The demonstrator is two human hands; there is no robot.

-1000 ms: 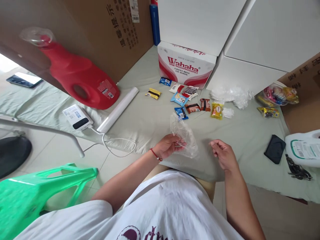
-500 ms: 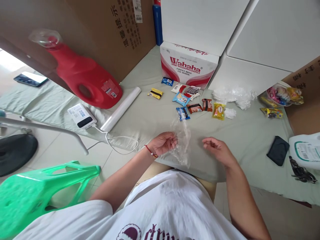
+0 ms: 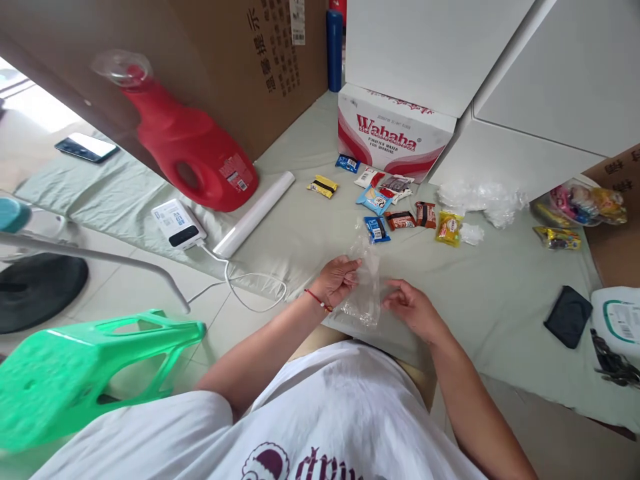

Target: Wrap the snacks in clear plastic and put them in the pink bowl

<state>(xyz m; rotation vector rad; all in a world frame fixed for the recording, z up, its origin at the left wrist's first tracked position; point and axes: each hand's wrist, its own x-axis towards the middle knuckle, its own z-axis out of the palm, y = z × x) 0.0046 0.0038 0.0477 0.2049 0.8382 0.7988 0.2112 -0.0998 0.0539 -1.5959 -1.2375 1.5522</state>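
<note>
My left hand (image 3: pixel 340 280), with a red cord bracelet at the wrist, pinches a clear plastic bag (image 3: pixel 369 283) by its side. The bag hangs thin and limp in front of my shirt. Just right of it is my right hand (image 3: pixel 407 303), fingers apart and slightly curled, holding nothing. Beyond both hands lie several small wrapped snacks on the green sheet: a dark blue packet (image 3: pixel 377 229), a light blue packet (image 3: pixel 375 199), brown packets (image 3: pixel 401 221), and a yellow packet (image 3: pixel 449 229). Another yellow snack with a dark band (image 3: pixel 323 187) sits further left.
A Wahaha carton (image 3: pixel 395 133) stands behind the snacks. Crumpled clear bags (image 3: pixel 480 199) lie at right, near a tub of colourful packets (image 3: pixel 575 203). At left are a red jug (image 3: pixel 200 160), a white roll (image 3: pixel 255 215), a cabled power bank (image 3: pixel 179 223) and a green stool (image 3: pixel 100 373).
My right hand has moved left, closer to the clear bag, which my left hand still holds. The whole view has shifted slightly.
</note>
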